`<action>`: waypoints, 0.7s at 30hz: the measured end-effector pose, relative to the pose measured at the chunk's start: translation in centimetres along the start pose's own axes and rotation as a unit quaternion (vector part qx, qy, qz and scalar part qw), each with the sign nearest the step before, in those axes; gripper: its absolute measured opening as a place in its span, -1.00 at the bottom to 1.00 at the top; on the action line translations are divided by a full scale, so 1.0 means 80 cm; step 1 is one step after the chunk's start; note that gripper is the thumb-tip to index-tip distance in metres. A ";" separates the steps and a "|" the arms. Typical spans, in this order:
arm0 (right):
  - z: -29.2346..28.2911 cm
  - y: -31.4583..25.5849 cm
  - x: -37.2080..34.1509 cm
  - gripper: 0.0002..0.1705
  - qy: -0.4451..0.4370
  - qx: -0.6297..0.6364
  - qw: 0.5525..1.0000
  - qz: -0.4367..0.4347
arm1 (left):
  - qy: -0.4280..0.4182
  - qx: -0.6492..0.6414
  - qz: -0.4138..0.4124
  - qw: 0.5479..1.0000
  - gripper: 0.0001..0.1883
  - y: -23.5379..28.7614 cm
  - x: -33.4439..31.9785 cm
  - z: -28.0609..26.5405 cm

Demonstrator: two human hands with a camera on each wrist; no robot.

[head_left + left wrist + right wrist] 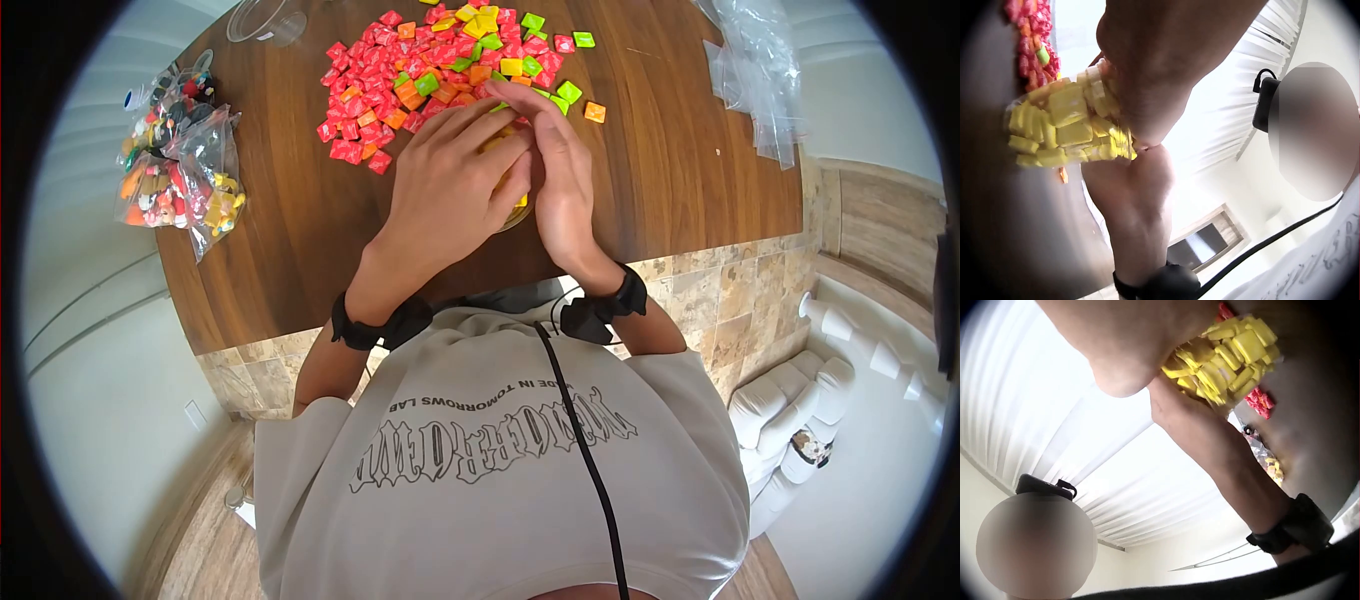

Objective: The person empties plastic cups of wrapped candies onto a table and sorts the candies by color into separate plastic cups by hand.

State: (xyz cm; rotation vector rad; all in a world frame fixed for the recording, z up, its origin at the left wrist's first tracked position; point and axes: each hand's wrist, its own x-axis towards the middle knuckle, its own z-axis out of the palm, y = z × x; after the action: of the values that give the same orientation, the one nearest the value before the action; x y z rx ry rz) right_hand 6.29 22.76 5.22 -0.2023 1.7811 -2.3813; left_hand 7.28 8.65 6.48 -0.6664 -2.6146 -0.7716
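Observation:
A clear jar (1063, 128) full of yellow wrapped candies stands near the table's front edge, mostly covered by both hands in the head view. My left hand (445, 180) lies over its upper part, with the fingers bent around it. From the other side my right hand (565, 185) holds the jar, its fingers reaching up close to the left fingertips. In the right wrist view the yellow candies (1235, 362) show through the jar wall below the hands. The jar's mouth is hidden. Just beyond it spreads a pile of wrapped candies (365, 75), mostly red, with orange, green and yellow ones.
Clear bags of small toy figures (205, 170) lie at the table's left edge. A clear plastic tub (265, 22) is at the back left. Crumpled clear bags (760, 85) hang near the right edge of the wooden table (660, 180).

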 end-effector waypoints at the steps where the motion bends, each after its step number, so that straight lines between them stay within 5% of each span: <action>1: -0.001 0.001 0.000 -0.47 -0.014 -0.033 0.999 -0.035 | 0.018 -0.012 -0.001 1.000 -0.77 0.000 0.001 0.002; 11: 0.003 0.015 0.008 -0.42 -0.010 -0.125 0.988 -0.096 | 0.052 -0.074 -0.061 0.994 -0.75 0.011 0.006 0.002; 21: 0.008 0.025 0.008 -0.49 0.015 -0.037 0.999 0.000 | 0.003 -0.021 -0.062 0.998 -0.65 0.006 0.002 0.001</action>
State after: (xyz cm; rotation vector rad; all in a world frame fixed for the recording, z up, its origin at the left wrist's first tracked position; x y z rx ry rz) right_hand 5.86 21.48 3.49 -0.1750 1.8849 -2.3322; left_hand 7.36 9.11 6.69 -0.5145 -2.6605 -0.8666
